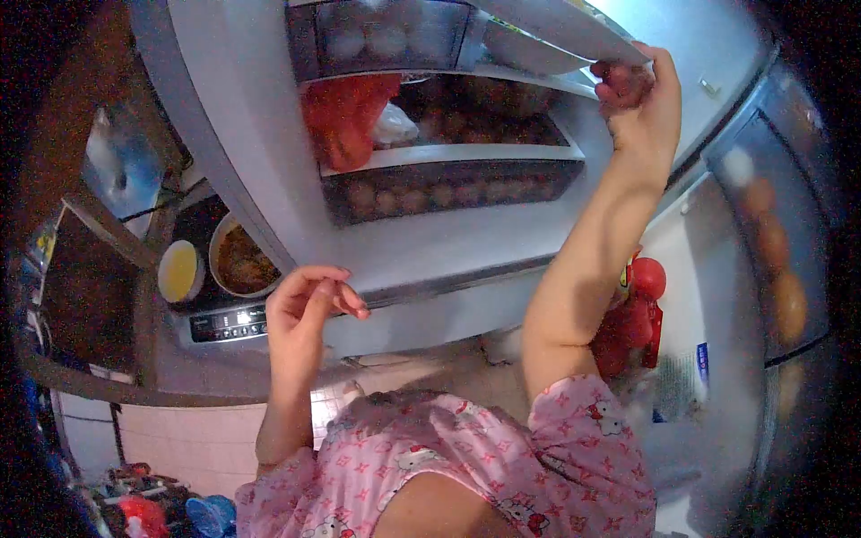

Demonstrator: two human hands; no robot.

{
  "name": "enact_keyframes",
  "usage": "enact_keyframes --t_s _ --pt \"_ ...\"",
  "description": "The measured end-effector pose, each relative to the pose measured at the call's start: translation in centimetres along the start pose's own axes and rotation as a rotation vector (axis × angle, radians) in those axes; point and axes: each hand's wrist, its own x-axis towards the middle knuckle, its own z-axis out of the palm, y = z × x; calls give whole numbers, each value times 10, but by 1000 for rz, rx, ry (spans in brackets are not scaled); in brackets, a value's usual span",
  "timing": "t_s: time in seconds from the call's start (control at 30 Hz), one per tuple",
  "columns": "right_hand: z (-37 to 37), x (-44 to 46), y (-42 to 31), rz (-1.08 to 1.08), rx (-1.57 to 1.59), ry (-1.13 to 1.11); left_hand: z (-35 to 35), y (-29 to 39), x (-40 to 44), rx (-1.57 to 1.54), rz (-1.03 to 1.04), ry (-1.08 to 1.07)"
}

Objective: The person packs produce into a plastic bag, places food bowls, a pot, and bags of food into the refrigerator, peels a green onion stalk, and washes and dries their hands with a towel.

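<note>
My right hand (632, 85) is raised into the upper right of an open refrigerator (421, 233). Its fingers are curled at the near corner of a white flat-sided item (560, 36) with a coloured edge; whether this is a box or a panel, I cannot tell. My left hand (309, 303) hovers before the refrigerator's lower left, loosely bent, with fingers apart and nothing in it. Between the hands, a red plastic bag (350, 121) hangs over a shelf edge. Below it, a dark see-through drawer (448, 190) shows several round things, perhaps eggs.
The refrigerator door (717, 269) stands open on the right, with egg-like items (776, 260) and red packages (641, 314) on it. At left, a bowl of brown food (242, 260) and a yellow-topped container (181, 272) sit on a dark cooktop (193, 224).
</note>
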Motion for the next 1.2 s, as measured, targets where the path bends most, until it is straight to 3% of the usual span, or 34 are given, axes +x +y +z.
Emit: enact_keyframes --t_s 0.13,0.23,0.33,0.37,0.43,0.5,0.6,0.63,0.7,0.77,0.87,0.93,1.03,1.13,1.2 --pt "18 -45 0 30 68 -24 -2 -1 0 -24 -24 32" --pt "25 -58 6 62 121 101 -6 4 3 -46 -35 54" --pt "24 -81 17 92 74 -19 -16 5 10 -46 5 110" --pt "27 -88 23 127 31 139 -17 5 12 -37 26 135" --pt "31 -118 55 -299 -152 53 -18 8 14 -148 69 232" --pt "16 -139 73 -472 -264 -62 -24 9 17 -247 136 247" --pt "-5 -127 66 424 -26 186 -19 15 29 -275 317 370" --pt "-21 -129 85 268 -139 214 -20 16 35 -236 367 384" --pt "-42 -130 105 244 -175 182 -21 18 49 -194 359 347" --pt "-57 -126 106 502 -18 62 -15 20 64 -105 290 313" --pt "-58 -119 121 296 -82 -172 -6 2 102 17 255 196" --pt "-59 -115 133 256 -116 -148 1 -17 133 -62 161 181" --pt "-68 -115 139 247 -129 -91 20 -40 177 72 78 150" --pt "-68 -114 136 218 -72 -70 27 -50 230 471 -50 95" --pt "-70 -116 137 187 -47 -55 15 -101 281 529 -12 73"
